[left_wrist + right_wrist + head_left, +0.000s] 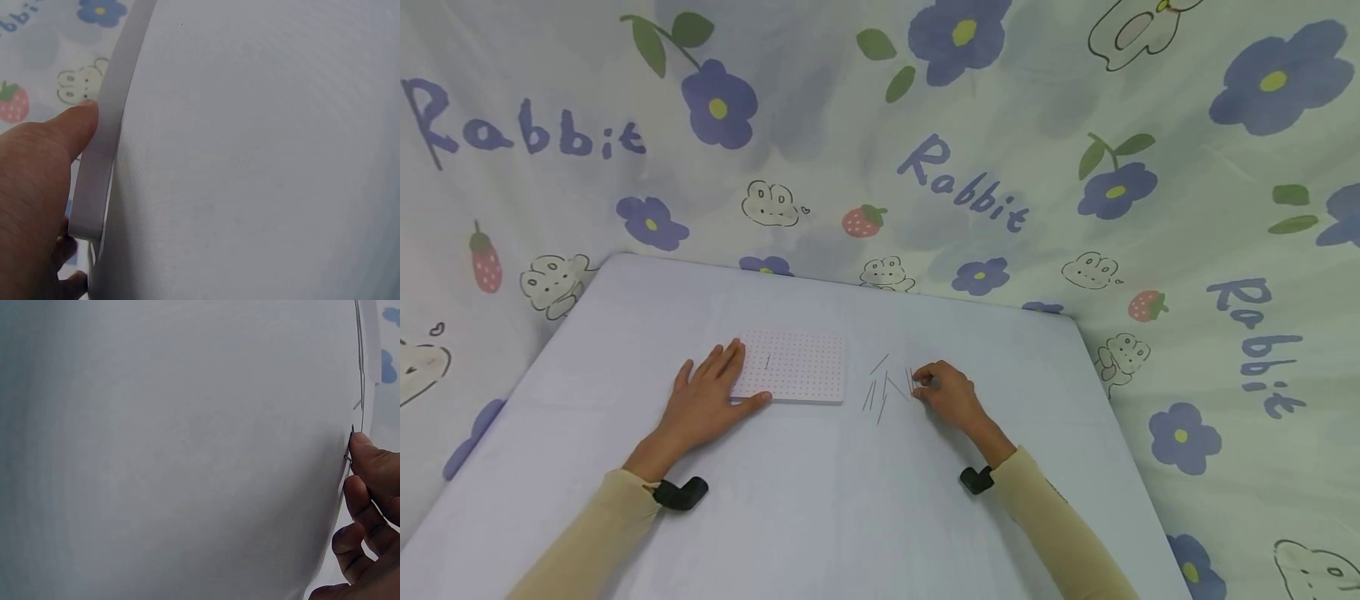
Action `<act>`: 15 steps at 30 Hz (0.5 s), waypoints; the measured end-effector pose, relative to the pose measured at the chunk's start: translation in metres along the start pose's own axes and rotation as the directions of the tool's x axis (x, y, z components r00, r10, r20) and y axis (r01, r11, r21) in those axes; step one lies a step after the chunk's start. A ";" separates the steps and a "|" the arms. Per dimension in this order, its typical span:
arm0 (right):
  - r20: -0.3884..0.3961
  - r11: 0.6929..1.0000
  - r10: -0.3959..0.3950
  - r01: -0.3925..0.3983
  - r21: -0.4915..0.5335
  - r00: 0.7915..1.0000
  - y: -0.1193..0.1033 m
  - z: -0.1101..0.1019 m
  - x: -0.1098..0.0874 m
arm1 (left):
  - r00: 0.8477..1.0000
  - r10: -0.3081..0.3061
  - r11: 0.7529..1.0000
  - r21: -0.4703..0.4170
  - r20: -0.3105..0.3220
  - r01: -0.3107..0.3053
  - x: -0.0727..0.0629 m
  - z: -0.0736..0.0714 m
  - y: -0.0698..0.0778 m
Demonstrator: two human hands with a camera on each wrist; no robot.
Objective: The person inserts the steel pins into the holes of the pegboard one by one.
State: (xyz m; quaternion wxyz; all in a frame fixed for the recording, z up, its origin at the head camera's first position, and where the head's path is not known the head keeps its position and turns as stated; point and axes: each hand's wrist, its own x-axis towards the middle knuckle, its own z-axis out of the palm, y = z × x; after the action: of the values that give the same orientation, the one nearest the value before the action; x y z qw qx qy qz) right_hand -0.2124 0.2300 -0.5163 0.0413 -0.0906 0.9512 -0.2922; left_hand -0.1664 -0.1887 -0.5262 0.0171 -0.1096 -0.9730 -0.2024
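Observation:
A white board dotted with a grid of small holes lies on the table. My left hand rests at its left side, fingers spread straight, with the thumb along the near edge. In the left wrist view, the left thumb lies against the board's side. One thin dark stick is on the board's left part. To the right, my right hand pinches near the tabletop; in the right wrist view, a thin dark pointed stick shows at its thumb and fingertip. Its full length is hidden.
Several thin dark sticks lie scattered on the white table between the board and my right hand. Behind the table hangs a cloth printed with flowers and rabbits. A black wrist device is on each forearm.

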 end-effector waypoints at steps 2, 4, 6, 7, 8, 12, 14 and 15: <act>-0.005 1.000 -0.004 0.004 -0.001 1.000 0.000 -0.001 0.000 | 1.000 -0.001 1.000 -0.002 0.000 0.001 0.000 0.000 0.000; -0.008 1.000 -0.002 0.002 -0.005 1.000 0.000 -0.001 0.000 | 1.000 0.000 1.000 -0.002 -0.002 0.000 0.000 0.001 0.000; -0.011 1.000 0.000 0.000 -0.003 1.000 0.000 -0.002 0.000 | 1.000 0.001 1.000 -0.002 -0.004 -0.001 0.000 0.001 -0.001; -0.013 1.000 0.000 0.000 -0.002 1.000 0.000 -0.002 0.000 | 1.000 0.001 1.000 -0.001 -0.006 -0.001 0.001 0.001 -0.001; -0.012 1.000 0.001 -0.001 0.001 1.000 0.000 -0.003 0.000 | 1.000 0.002 1.000 0.000 -0.006 -0.002 0.001 0.001 -0.001; -0.013 1.000 0.008 -0.008 0.002 1.000 0.000 -0.003 0.001 | 1.000 0.003 1.000 0.007 -0.009 -0.003 0.001 0.001 -0.001; -0.014 1.000 0.016 -0.016 -0.006 1.000 -0.001 -0.003 0.001 | 1.000 0.003 1.000 0.006 -0.010 -0.003 0.000 0.000 -0.001; -0.016 1.000 0.023 -0.023 -0.010 1.000 -0.001 -0.003 0.001 | 1.000 0.003 1.000 0.006 -0.010 -0.003 0.000 0.000 -0.001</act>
State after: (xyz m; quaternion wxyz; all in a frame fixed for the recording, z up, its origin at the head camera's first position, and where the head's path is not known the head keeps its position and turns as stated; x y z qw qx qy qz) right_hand -0.2139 0.2307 -0.5134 0.0368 -0.0777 0.9539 -0.2874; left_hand -0.1669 -0.1889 -0.5267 0.0224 -0.1101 -0.9733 -0.2001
